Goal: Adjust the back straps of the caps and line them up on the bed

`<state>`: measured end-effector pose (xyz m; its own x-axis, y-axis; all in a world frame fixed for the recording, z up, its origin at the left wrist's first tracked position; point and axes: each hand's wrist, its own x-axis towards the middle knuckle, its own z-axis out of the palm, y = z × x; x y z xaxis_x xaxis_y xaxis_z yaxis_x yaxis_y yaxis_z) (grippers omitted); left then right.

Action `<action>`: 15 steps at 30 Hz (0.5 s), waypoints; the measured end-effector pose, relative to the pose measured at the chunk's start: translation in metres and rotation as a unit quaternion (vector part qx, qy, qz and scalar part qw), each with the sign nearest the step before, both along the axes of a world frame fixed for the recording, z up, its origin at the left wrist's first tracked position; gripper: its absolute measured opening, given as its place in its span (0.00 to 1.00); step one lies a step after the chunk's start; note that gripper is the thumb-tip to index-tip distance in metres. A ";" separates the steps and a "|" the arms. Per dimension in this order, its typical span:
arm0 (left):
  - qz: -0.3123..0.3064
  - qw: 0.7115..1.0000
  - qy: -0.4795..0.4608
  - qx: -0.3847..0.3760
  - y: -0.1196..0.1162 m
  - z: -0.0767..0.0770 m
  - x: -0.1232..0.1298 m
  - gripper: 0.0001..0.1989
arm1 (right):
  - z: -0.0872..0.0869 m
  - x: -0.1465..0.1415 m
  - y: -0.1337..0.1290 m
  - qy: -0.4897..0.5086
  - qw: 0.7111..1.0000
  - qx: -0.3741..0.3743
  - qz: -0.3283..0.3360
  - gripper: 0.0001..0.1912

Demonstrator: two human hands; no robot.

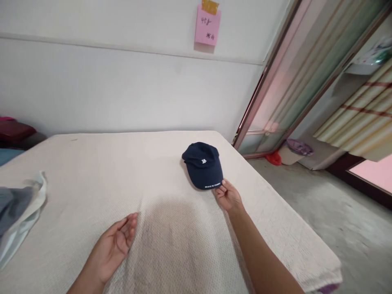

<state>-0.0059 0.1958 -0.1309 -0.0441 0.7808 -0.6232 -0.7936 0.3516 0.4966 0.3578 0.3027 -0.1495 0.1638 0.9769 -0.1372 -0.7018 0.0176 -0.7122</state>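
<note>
A navy blue baseball cap with a small white emblem and white lettering along its brim lies on the right side of a cream-coloured bed cover. Its brim faces me. My right hand pinches the brim's right front corner between thumb and fingers. Well to the left and nearer to me, my left hand hovers over the cover, palm turned inward, with nothing in its loosely curled fingers.
Grey and white cloth lies at the bed's left edge, with a dark red item beyond it. A white wall bearing a pink note stands behind. On the right are a sliding door, a lined bin and a curtain.
</note>
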 end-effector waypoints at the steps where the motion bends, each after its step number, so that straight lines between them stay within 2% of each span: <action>1: 0.004 1.000 0.001 -0.005 -0.001 -0.001 0.000 0.11 | 0.000 0.009 0.007 -0.006 1.000 -0.001 -0.011 0.17; 5: 0.027 0.999 0.022 -0.018 -0.006 -0.004 0.001 0.10 | -0.005 0.040 0.033 -0.032 0.997 -0.027 -0.057 0.16; 8: 0.027 0.998 0.047 -0.024 -0.010 -0.004 0.004 0.10 | -0.014 0.051 0.045 -0.051 0.991 -0.065 -0.102 0.16; 11: 0.031 0.997 0.055 -0.034 -0.012 0.002 0.004 0.09 | -0.023 0.051 0.046 -0.070 0.981 -0.087 -0.160 0.13; 15: 0.061 0.996 0.046 -0.035 -0.015 0.011 -0.004 0.09 | -0.028 0.038 0.032 -0.092 0.969 -0.089 -0.213 0.12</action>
<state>-0.0102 0.1812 -0.1198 -0.1963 0.7203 -0.6654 -0.7849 0.2913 0.5469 0.3962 0.3351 -0.1775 0.5848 0.7787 -0.2274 -0.5183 0.1430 -0.8432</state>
